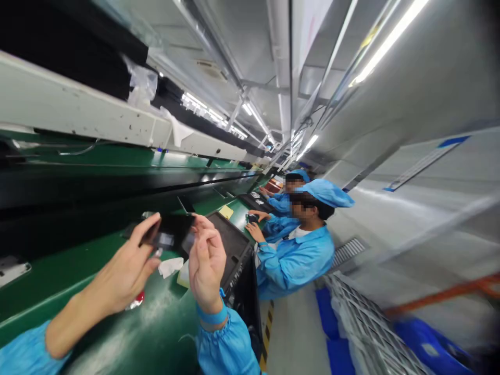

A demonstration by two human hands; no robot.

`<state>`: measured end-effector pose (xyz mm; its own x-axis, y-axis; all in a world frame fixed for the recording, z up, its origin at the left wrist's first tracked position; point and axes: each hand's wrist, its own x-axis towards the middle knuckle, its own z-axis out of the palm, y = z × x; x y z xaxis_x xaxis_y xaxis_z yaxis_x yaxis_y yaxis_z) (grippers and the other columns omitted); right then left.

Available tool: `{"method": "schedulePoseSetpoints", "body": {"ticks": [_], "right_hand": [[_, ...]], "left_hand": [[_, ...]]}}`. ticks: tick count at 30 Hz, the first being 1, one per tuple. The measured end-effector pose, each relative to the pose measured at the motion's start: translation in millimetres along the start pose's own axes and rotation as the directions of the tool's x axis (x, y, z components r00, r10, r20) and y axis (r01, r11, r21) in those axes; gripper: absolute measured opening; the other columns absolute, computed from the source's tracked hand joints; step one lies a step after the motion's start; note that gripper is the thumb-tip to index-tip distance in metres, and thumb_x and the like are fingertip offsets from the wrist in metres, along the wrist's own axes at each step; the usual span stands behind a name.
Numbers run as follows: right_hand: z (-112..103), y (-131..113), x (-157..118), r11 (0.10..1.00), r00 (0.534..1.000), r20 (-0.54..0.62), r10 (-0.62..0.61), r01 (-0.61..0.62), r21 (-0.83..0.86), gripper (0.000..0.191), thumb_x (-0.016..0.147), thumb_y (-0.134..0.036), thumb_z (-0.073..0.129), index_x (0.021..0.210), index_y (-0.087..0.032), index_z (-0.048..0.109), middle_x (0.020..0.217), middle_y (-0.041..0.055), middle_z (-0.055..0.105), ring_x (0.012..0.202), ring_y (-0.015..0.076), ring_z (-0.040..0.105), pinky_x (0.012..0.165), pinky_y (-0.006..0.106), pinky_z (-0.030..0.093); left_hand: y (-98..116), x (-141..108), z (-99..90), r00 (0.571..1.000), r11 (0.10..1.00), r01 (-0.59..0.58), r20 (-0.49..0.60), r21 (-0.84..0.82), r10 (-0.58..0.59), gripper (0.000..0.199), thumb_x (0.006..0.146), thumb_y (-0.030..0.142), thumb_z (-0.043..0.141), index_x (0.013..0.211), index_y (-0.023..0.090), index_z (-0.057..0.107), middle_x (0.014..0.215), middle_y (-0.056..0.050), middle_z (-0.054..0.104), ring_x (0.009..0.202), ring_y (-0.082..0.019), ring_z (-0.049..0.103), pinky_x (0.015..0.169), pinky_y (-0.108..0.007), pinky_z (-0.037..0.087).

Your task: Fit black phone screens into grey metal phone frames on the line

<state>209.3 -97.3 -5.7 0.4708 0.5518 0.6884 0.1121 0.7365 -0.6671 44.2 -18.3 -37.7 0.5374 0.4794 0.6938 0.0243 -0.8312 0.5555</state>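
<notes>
A dark, flat, shiny panel (pixel 172 229) with a pale reflection is held up over the green bench. My left hand (pixel 127 265) grips its left end between thumb and fingers. At the panel's right end, my right hand (pixel 208 255) has its fingers curled and pinched at the upper corner. Below the panel lies a crumpled white tissue (pixel 171 267). Partly behind my left wrist is a small red and silver item (pixel 136 300).
A black tray (pixel 228 245) stands on the green bench (pixel 156 333) right of my hands, with a yellow note (pixel 226 211) beyond. Two people in blue (pixel 300 255) work farther along. Blue bins (pixel 338 333) and a grey rack (pixel 367 323) stand at lower right.
</notes>
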Motion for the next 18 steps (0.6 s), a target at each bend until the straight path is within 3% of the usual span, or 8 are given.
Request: {"method": "schedulePoseSetpoints", "body": {"ticks": [1, 3, 5, 8, 10, 12, 16, 18], "right_hand": [[-7, 8, -8, 0.998, 1.0, -0.016, 0.023, -0.024, -0.055, 0.027, 0.103, -0.046, 0.066, 0.09, -0.024, 0.059, 0.127, 0.0086, 0.069, 0.123, 0.0244, 0.065, 0.106, 0.042, 0.049], [-23, 33, -31, 0.957, 0.983, -0.011, 0.183, -0.181, -0.229, 0.035, 0.1, -0.055, 0.065, 0.086, -0.024, 0.058, 0.124, 0.0103, 0.069, 0.122, 0.0258, 0.065, 0.102, 0.041, 0.051], [-35, 65, -62, 0.819, 0.903, 0.016, 0.429, -0.381, -0.428, 0.043, 0.095, -0.064, 0.063, 0.081, -0.024, 0.056, 0.118, 0.011, 0.07, 0.117, 0.0266, 0.066, 0.098, 0.04, 0.052], [-42, 104, -103, 0.679, 0.797, 0.027, 0.603, -0.495, -0.543, 0.044, 0.092, -0.064, 0.064, 0.075, -0.023, 0.056, 0.113, 0.0128, 0.071, 0.116, 0.0293, 0.065, 0.104, 0.047, 0.048], [-41, 115, -117, 0.646, 0.768, 0.049, 0.638, -0.5, -0.577, 0.037, 0.092, -0.053, 0.068, 0.074, -0.022, 0.059, 0.118, 0.014, 0.069, 0.123, 0.0312, 0.062, 0.113, 0.052, 0.04], [-38, 115, -123, 0.621, 0.744, 0.084, 0.662, -0.483, -0.617, 0.026, 0.09, -0.04, 0.074, 0.075, -0.022, 0.063, 0.128, 0.0148, 0.067, 0.133, 0.0334, 0.057, 0.118, 0.056, 0.032], [-34, 106, -127, 0.52, 0.719, 0.134, 0.681, -0.347, -0.781, 0.018, 0.092, -0.028, 0.074, 0.079, -0.022, 0.063, 0.148, 0.0152, 0.059, 0.149, 0.037, 0.045, 0.116, 0.06, 0.031], [-35, 105, -125, 0.515, 0.756, 0.114, 0.645, -0.319, -0.796, 0.026, 0.092, -0.039, 0.076, 0.079, -0.022, 0.061, 0.144, 0.0176, 0.061, 0.148, 0.0404, 0.045, 0.114, 0.062, 0.034]], "left_hand": [[-4, 3, -6.6, 0.998, 1.0, 0.013, -0.066, -0.008, -0.014, 0.051, 0.112, 0.042, 0.041, 0.158, 0.022, 0.051, 0.172, -0.014, 0.032, 0.15, -0.036, 0.049, 0.126, -0.053, 0.043], [-10, 7, -21.8, 0.98, 0.997, 0.05, -0.192, -0.053, -0.059, 0.058, 0.111, 0.05, 0.041, 0.161, 0.023, 0.048, 0.169, -0.015, 0.036, 0.144, -0.036, 0.055, 0.12, -0.053, 0.05], [-9, 10, -35.8, 0.95, 0.985, 0.093, -0.283, -0.144, -0.131, 0.065, 0.109, 0.061, 0.04, 0.162, 0.024, 0.048, 0.168, -0.015, 0.037, 0.126, -0.033, 0.066, 0.109, -0.052, 0.057], [3, 11, -46.5, 0.898, 0.91, 0.183, -0.315, -0.371, -0.309, 0.072, 0.105, 0.07, 0.043, 0.161, 0.025, 0.051, 0.151, -0.012, 0.059, 0.108, -0.028, 0.071, 0.1, -0.046, 0.059], [11, 13, -46.7, 0.859, 0.821, 0.259, -0.267, -0.51, -0.437, 0.074, 0.102, 0.072, 0.047, 0.159, 0.026, 0.054, 0.123, -0.008, 0.075, 0.105, -0.028, 0.072, 0.097, -0.04, 0.058], [17, 14, -45.2, 0.831, 0.73, 0.308, -0.2, -0.61, -0.518, 0.08, 0.098, 0.076, 0.052, 0.158, 0.024, 0.056, 0.103, -0.007, 0.079, 0.097, -0.027, 0.073, 0.088, -0.036, 0.06], [19, 16, -47.6, 0.809, 0.471, 0.391, 0.051, -0.79, -0.586, 0.087, 0.096, 0.079, 0.052, 0.162, 0.023, 0.049, 0.101, -0.012, 0.081, 0.087, -0.027, 0.076, 0.072, -0.035, 0.063], [20, 16, -52.1, 0.807, 0.295, 0.418, 0.202, -0.859, -0.555, 0.086, 0.098, 0.078, 0.049, 0.165, 0.024, 0.043, 0.104, -0.014, 0.081, 0.087, -0.028, 0.077, 0.073, -0.037, 0.065]]}}
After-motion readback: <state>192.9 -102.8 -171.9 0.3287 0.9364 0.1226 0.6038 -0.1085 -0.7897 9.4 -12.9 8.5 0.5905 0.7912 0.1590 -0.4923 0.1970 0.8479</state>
